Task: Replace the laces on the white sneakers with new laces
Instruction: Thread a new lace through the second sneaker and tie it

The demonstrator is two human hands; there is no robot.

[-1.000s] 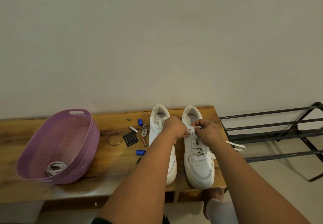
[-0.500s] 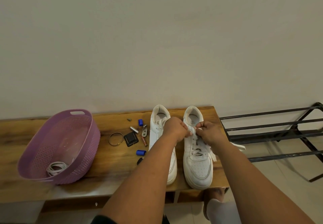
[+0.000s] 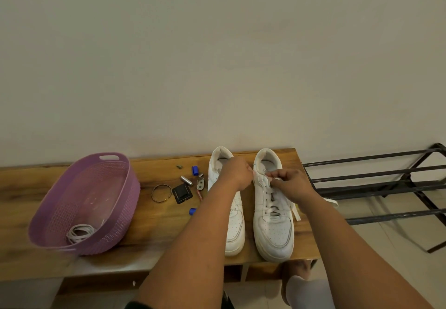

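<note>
While laced halfway, right sneaker (image 3: 272, 214), lace (image 3: 270, 177) pinched between both hands' fingers (image 3: 274, 176).

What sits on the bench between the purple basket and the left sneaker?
Head view: small clutter between purple basket and left sneaker: a ring, black square piece, silver cylinder, blue caps.

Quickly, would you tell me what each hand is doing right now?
Left hand: pinching the lace at the right sneaker.
Right hand: pinching the same lace near the top eyelets.

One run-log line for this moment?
left hand: pinches lace end | right hand: pinches white flat lace | right-side white leather sneaker: half-laced
</note>
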